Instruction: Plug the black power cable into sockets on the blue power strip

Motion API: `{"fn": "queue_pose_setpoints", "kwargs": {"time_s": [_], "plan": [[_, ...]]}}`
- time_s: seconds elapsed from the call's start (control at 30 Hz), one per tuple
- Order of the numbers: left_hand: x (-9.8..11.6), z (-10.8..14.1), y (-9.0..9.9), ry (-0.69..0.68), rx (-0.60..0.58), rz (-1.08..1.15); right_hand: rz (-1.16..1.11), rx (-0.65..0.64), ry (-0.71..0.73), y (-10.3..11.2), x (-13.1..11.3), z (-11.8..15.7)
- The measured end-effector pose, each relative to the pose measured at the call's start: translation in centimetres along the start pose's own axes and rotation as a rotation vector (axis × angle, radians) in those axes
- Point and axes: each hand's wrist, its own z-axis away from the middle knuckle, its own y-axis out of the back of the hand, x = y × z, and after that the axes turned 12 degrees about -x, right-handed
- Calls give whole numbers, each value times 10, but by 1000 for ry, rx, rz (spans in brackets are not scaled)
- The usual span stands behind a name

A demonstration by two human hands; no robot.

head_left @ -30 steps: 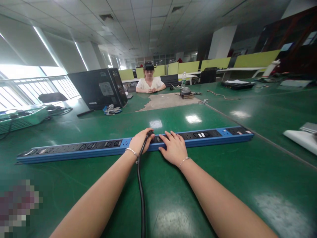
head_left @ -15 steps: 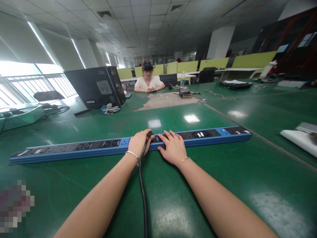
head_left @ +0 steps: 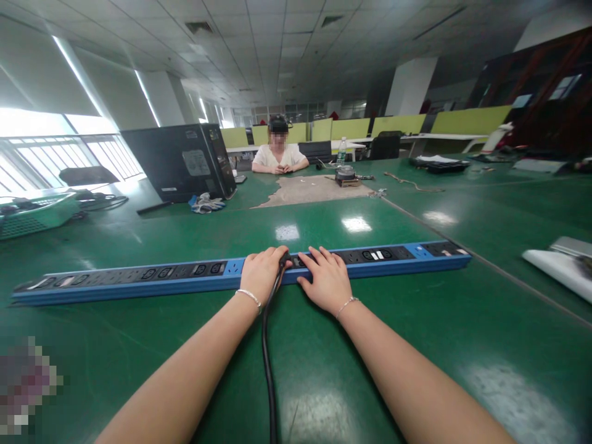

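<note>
A long blue power strip (head_left: 139, 290) with black sockets lies across the green table (head_left: 161, 351). My left hand (head_left: 263, 271) is closed around the black plug (head_left: 283, 259) at the middle of the strip. From that plug a black cable (head_left: 266, 345) runs down toward the bottom edge of the view. Just to the right, my right hand (head_left: 327, 277) rests on the strip with its fingers apart, holding nothing. Whether the plug sits in a socket is hidden by my fingers.
Beyond the strip stand a black computer case (head_left: 176, 163), gloves (head_left: 206, 203) and a round metal part (head_left: 345, 174). A green basket (head_left: 41, 216) is at the left, a white object (head_left: 559, 262) at the right. A person (head_left: 279, 154) sits across the table.
My left hand and the plug have shifted slightly to the right along the strip. My right hand has moved very little and remains on the strip.
</note>
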Motion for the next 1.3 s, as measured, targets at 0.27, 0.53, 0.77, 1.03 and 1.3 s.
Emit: {"fn": "queue_pose_setpoints", "kwargs": {"time_s": [0.27, 0.53, 0.77, 1.03, 1.3], "plan": [[2, 7, -5, -51, 34, 24, -97, 37, 75, 0, -6, -2], [-10, 12, -14, -20, 16, 2, -251, 117, 282, -2, -26, -6], [-9, 8, -17, 32, 50, -20, -46, 195, 155, -10, -41, -28], [-7, 8, -21, 46, 136, -6, 92, 286, 145, -12, -47, -36], [-7, 8, -23, 44, 157, -8, -10, 322, 136, -16, -44, -33]]}}
